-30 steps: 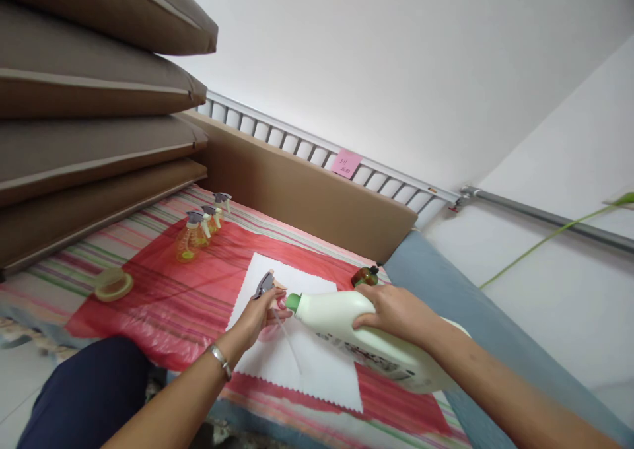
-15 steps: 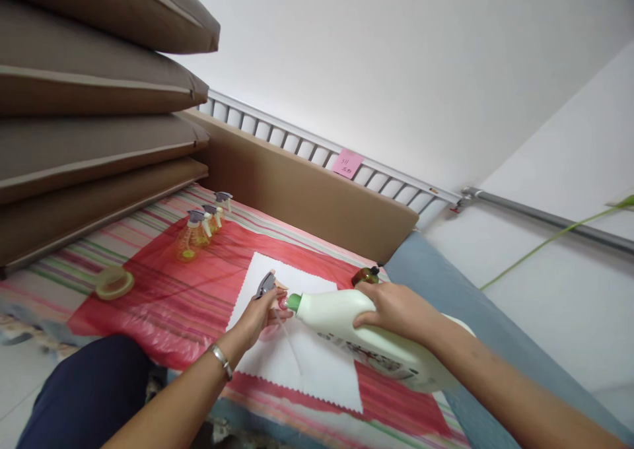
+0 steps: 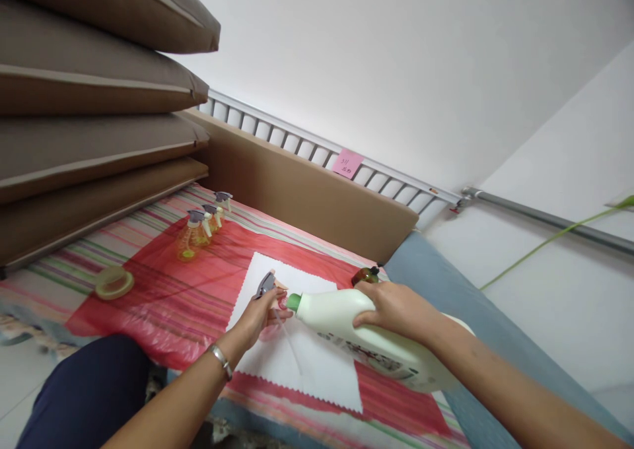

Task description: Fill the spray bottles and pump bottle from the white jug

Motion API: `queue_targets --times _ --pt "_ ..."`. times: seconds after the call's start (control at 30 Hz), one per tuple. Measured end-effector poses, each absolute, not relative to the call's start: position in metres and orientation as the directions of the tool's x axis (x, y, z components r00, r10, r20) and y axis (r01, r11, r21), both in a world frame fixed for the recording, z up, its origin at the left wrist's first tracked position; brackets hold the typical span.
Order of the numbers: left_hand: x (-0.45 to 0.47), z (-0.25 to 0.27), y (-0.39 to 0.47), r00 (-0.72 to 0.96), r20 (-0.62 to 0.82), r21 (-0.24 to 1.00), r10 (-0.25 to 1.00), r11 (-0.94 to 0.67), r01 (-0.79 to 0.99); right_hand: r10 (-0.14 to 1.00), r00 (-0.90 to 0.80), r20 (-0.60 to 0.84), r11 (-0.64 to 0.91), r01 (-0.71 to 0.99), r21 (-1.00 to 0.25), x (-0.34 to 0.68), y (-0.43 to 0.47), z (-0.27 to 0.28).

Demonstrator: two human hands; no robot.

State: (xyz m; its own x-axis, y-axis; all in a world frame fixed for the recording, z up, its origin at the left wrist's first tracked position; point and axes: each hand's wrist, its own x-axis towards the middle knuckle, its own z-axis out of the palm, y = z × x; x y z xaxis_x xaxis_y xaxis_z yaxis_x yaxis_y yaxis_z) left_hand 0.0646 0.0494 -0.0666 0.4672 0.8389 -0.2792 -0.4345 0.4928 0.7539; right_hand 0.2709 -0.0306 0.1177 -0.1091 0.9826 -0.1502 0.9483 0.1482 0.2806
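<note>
My right hand grips a large pale green detergent jug, tilted so its green spout points left and down. My left hand is closed round a grey trigger spray head, its thin clear tube hanging over the white cloth. Beside those fingers, a small see-through pink bottle shows in part, its neck right at the spout. Fingers hide much of this bottle, and I cannot tell whether liquid is flowing. The white zigzag-edged cloth lies beneath both hands.
Several yellow spray bottles stand at the back left. A roll of tape lies nearer on the red plastic sheet. Past the jug sits a brown bottle. Stacked cushions rise at left; a cardboard panel runs along the back.
</note>
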Motion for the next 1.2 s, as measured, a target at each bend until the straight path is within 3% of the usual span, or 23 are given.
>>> queue_targets --times 1.2 --pt "0.0639 -0.0675 0.0484 0.471 -0.275 0.751 0.838 0.493 -0.439 0.978 -0.115 -0.174 0.163 0.942 0.292 0.2655 -0.0288 0.1228"
